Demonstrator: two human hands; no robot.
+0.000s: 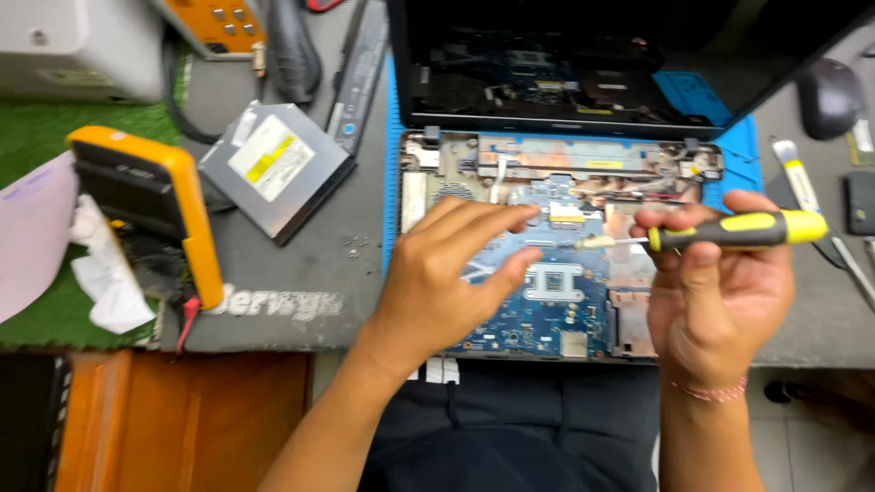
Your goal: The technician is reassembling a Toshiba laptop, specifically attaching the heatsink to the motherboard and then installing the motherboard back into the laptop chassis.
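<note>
We hold one yellow-and-black-handled screwdriver (729,231) level in our right hand (720,301), fingers closed round its grip, its tip over the blue circuit board of the opened laptop (547,301) on the bench (301,273). Our left hand (447,282) rests open on that board, hiding part of it. One silver optical drive (273,169) and one orange multimeter (150,205) lie left; the laptop's dark screen is cut off above.

screwdriver (729,230): yellow-black, held level | laptop base (556,264): opened, blue motherboard exposed, on mat

The opened laptop (556,264) is lying on the table (301,273), with the disc drive (273,169) and meter (150,205) sitting to its left.
</note>
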